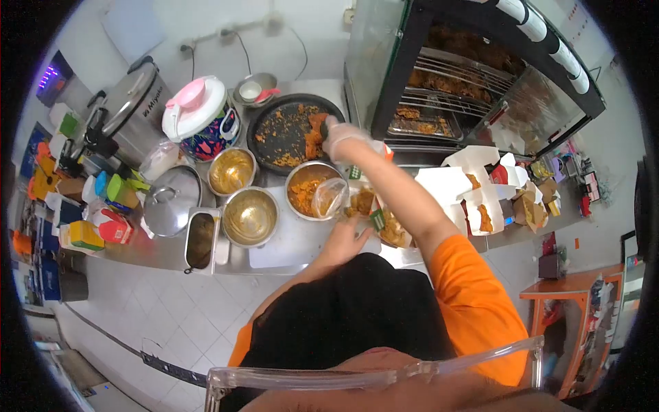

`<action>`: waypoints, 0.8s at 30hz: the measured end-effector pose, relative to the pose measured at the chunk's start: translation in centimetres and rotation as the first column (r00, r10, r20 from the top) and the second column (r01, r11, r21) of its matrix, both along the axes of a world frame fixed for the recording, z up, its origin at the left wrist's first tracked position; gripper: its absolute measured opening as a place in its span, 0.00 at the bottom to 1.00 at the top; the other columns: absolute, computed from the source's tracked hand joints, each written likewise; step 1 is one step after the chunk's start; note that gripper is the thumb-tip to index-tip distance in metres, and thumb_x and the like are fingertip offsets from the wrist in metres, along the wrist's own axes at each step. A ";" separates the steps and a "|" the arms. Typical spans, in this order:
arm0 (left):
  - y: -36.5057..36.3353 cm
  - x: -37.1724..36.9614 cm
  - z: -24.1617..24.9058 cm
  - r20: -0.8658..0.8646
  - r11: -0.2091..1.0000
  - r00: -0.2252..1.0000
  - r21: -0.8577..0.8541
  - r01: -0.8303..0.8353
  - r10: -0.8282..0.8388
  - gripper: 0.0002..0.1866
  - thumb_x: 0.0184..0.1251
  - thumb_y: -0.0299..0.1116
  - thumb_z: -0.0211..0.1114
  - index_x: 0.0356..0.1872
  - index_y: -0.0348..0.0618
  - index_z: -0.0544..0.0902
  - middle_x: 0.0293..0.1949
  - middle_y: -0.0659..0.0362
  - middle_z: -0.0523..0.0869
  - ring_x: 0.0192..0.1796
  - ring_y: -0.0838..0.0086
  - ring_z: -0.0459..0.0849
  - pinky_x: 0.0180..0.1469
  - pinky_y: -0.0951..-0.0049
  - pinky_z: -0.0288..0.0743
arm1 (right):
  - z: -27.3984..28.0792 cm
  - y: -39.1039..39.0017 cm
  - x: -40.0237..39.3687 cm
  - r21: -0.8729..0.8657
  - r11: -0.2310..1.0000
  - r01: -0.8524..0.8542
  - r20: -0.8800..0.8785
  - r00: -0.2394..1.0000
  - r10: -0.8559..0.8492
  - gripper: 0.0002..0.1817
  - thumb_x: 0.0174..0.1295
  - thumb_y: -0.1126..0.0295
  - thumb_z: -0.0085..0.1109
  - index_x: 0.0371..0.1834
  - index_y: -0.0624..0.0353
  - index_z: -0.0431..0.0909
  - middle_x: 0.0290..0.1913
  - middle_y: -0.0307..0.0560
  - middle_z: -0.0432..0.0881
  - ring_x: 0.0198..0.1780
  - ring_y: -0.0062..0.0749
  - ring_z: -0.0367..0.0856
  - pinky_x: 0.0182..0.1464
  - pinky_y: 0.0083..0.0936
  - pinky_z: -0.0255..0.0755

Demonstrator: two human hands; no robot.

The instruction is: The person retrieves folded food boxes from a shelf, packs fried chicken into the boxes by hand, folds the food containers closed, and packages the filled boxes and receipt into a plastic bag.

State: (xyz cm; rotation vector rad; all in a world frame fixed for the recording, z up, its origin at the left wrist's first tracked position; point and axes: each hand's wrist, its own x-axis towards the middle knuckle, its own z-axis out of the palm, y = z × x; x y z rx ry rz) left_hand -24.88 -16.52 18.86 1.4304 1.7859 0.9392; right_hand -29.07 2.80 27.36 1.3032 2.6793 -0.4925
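Observation:
My right hand (338,141), in a clear plastic glove, reaches over the right side of a wide black pan (274,127). Its fingers are closed, and what they hold is largely hidden. Beside them in the pan lies a reddish-brown piece of fried food (314,143), with crumbs scattered around. My left hand (343,240) is bare, its thumb apart from the fingers, near an open carton (377,218) of fried food. A metal bowl (296,206) just left of it holds orange crumbs and a clear plastic bag (331,197).
Two smeared metal bowls (251,217), a lidded pot (171,199) and a rectangular metal container (200,240) stand left. A glass-doored warming cabinet (473,89) rises behind right. Open white boxes (439,185) line the right counter. A flowered rice container (206,127) stands at the back.

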 end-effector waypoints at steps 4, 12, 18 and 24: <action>-1.0 -1.7 -3.0 0.352 0.938 0.927 0.257 -0.232 0.133 0.19 0.60 0.36 0.63 0.46 0.32 0.76 0.33 0.45 0.84 0.30 0.63 0.85 0.33 0.68 0.77 | -7.2 1.8 -3.8 0.079 0.986 0.146 -0.184 0.974 -0.129 0.22 0.60 0.67 0.47 0.58 0.62 0.65 0.51 0.61 0.76 0.53 0.50 0.76 0.53 0.38 0.71; 0.5 -5.4 -1.2 0.522 0.555 0.737 0.491 -0.672 0.429 0.33 0.58 0.24 0.56 0.61 0.36 0.49 0.59 0.47 0.57 0.62 0.62 0.59 0.64 0.62 0.56 | -0.8 -9.3 -2.5 0.038 0.999 0.022 -0.708 0.706 0.011 0.33 0.61 0.46 0.44 0.64 0.54 0.60 0.62 0.60 0.65 0.61 0.51 0.66 0.61 0.40 0.62; 1.5 -5.5 -1.5 0.464 0.399 0.739 0.634 -0.662 0.489 0.32 0.54 0.30 0.64 0.57 0.38 0.55 0.53 0.50 0.62 0.54 0.63 0.65 0.59 0.65 0.59 | -2.7 -12.2 4.5 -0.011 0.988 -0.156 -0.822 0.564 0.080 0.29 0.63 0.57 0.46 0.64 0.61 0.59 0.65 0.60 0.60 0.64 0.54 0.61 0.65 0.38 0.56; 3.9 -6.4 2.4 -0.056 0.611 0.847 0.718 -0.333 0.528 0.22 0.54 0.31 0.66 0.45 0.35 0.65 0.44 0.49 0.67 0.47 0.61 0.67 0.52 0.65 0.61 | -5.7 -14.1 11.6 0.237 0.954 -0.182 -0.780 0.550 0.298 0.29 0.62 0.69 0.46 0.68 0.58 0.54 0.70 0.60 0.51 0.71 0.50 0.49 0.69 0.40 0.46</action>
